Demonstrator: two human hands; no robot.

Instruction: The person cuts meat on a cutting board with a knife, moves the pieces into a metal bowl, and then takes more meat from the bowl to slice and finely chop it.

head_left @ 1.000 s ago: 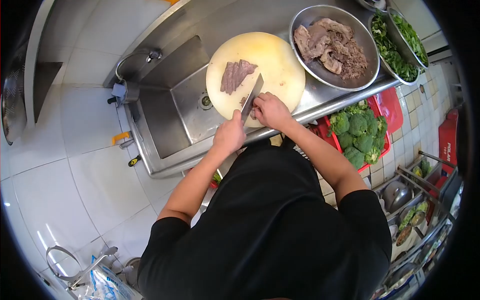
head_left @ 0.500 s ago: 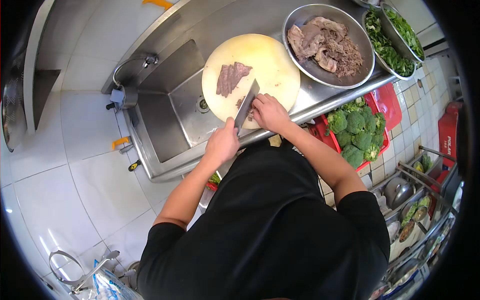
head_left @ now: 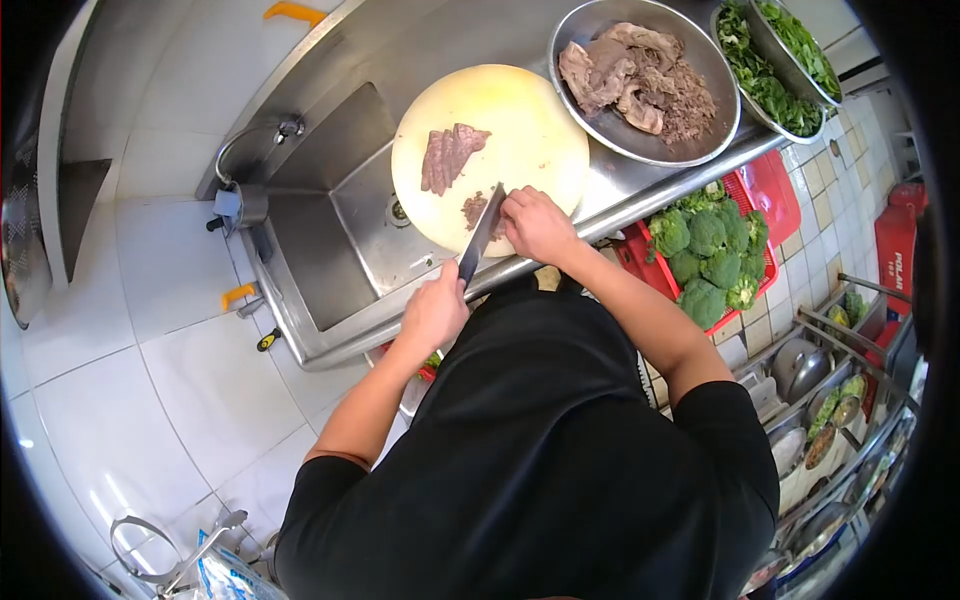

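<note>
My left hand [head_left: 436, 306] is wrapped round the handle of a cleaver [head_left: 485, 232]. Its blade points away from me, over the near part of the round cutting board [head_left: 545, 130]. My right hand [head_left: 538, 227] rests there with its fingers curled against the blade's right side, pressing on a piece of cooked meat that they mostly hide. Small cut bits of meat [head_left: 474, 209] lie just left of the blade. Farther up the board are several slices of cooked meat [head_left: 452, 157], side by side.
The board bridges a steel sink [head_left: 330, 240] and counter. To its right stands a steel bowl of cooked meat [head_left: 640, 85], with bowls of chopped greens [head_left: 765, 85] beyond. Below the counter edge is a red basket of broccoli [head_left: 715, 250]. A faucet [head_left: 255, 135] is at left.
The cleaver stands more on edge, with its blade lower and nearer the board. More cut bits show left of it. The whole view has shifted slightly.
</note>
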